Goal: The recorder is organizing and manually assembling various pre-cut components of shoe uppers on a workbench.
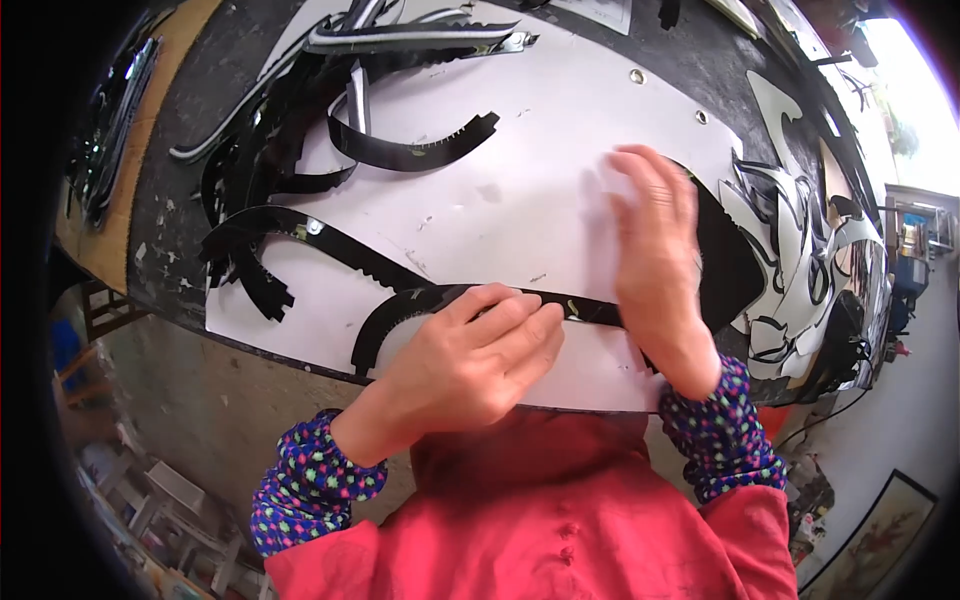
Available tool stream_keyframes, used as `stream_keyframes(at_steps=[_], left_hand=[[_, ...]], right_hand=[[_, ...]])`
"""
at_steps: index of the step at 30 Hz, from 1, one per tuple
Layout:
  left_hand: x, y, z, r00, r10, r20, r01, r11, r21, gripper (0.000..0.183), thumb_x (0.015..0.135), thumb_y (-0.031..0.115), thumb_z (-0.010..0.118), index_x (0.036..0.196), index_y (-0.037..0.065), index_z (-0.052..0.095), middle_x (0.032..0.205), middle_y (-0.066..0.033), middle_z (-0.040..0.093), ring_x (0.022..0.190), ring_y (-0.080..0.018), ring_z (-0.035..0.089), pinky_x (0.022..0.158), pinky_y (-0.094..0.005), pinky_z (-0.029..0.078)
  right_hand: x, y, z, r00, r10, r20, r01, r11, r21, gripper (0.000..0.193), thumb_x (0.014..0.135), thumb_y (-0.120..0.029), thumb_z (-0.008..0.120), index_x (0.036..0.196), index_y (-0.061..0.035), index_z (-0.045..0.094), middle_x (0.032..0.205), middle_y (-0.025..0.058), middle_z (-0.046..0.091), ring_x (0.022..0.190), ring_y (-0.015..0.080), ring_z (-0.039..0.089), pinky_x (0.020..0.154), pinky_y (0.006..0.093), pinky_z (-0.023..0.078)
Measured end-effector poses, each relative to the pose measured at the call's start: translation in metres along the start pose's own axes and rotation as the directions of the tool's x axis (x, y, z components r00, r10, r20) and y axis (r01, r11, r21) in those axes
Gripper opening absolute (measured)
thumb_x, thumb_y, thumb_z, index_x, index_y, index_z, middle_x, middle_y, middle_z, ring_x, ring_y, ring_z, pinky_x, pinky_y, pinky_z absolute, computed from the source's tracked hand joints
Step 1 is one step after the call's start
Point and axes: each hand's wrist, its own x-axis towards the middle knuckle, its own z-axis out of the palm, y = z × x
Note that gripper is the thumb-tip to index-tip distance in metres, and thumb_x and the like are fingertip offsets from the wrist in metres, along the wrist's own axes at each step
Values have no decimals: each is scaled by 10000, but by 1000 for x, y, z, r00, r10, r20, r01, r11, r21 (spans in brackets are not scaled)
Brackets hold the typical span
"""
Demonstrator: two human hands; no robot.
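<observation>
A long black curved strip (390, 320) lies along the near edge of a white sheet (540, 210). My left hand (480, 355) is closed on its middle, fingers bent over the strip and pressed together. My right hand (655, 250) is over the strip's right end, fingers stretched forward and slightly smeared by motion, with nothing visible in them. A broad black piece (728, 260) shows to the right of that hand, partly covered by it. Another black strip (345, 243) with a notched edge arches to the left, just beyond the first.
Black and white curved strips (410, 40) are heaped at the far left. One notched black strip (415, 155) curls out of that pile. White and black scraps (800, 250) crowd the right side. Dark glossy strips (125, 110) rest on brown cardboard (165, 85) at the left edge.
</observation>
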Motion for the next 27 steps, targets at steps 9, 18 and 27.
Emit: stream_keyframes(at_steps=[9,18,27], left_hand=[[1,5,0,980,-41,192,7,984,177,31,847,194,607,878,190,611,1313,82,604,991,-137,508,892,-306,421],[1,7,5,981,-39,191,-7,972,233,72,847,180,627,885,210,575,1249,78,632,977,-124,531,896,-331,418],[3,11,6,982,-51,184,2,966,259,141,870,204,618,1010,217,625,1239,88,615,995,-130,512,877,-318,419]], right_hand=[[-54,-5,-59,911,214,352,-262,960,97,297,759,-40,742,1029,-52,618,909,70,597,835,253,556,754,355,407],[-59,4,-47,925,197,324,-264,948,178,210,761,-53,738,919,-83,601,868,39,565,815,239,524,745,342,374],[-55,4,-49,918,166,360,-227,964,136,218,754,-46,735,919,-92,599,865,35,553,809,227,521,731,340,354]])
